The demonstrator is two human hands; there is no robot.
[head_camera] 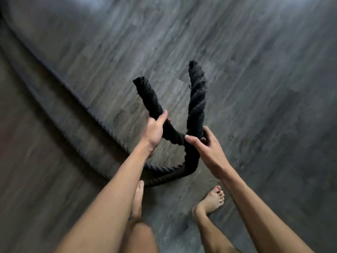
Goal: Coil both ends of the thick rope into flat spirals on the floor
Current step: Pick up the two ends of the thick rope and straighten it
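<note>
Two rope (pixel 197 99) ends stand clamped in the left hand (pixel 155 131) and right hand (pixel 205 143), and slack looped by the left foot (pixel 138 198) could trip or tangle.

dim light | glare top corners | floor (pixel 255 73) motion-blurred, edges warped

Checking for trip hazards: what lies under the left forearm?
The thick rope crosses the floor beneath it, beside the bare left foot. The forearm covers part of both.
</note>
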